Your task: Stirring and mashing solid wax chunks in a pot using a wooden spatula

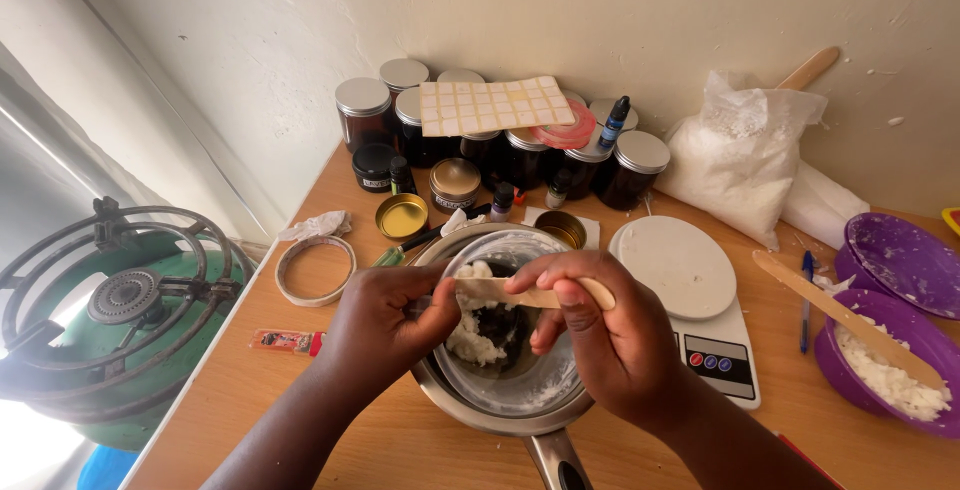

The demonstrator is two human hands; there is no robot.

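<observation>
Both my hands are over a steel pot [500, 415] that holds a clear glass bowl [520, 385] with white wax flakes [470, 335] in it. My right hand [610, 335] grips a flat wooden stick [530, 295] held level above the bowl. My left hand [385, 325] pinches the stick's other end with thumb and fingers. The pot's handle [555, 460] points toward me.
Dark glass jars with silver lids [362, 110] line the wall, with a sheet of white stickers [495, 105] on top. A white kitchen scale [690, 285], purple bowl of flakes with a wooden spatula [885, 365], purple lid [905, 260], white bag [735, 155], tape roll [315, 270], green gas burner [125, 315].
</observation>
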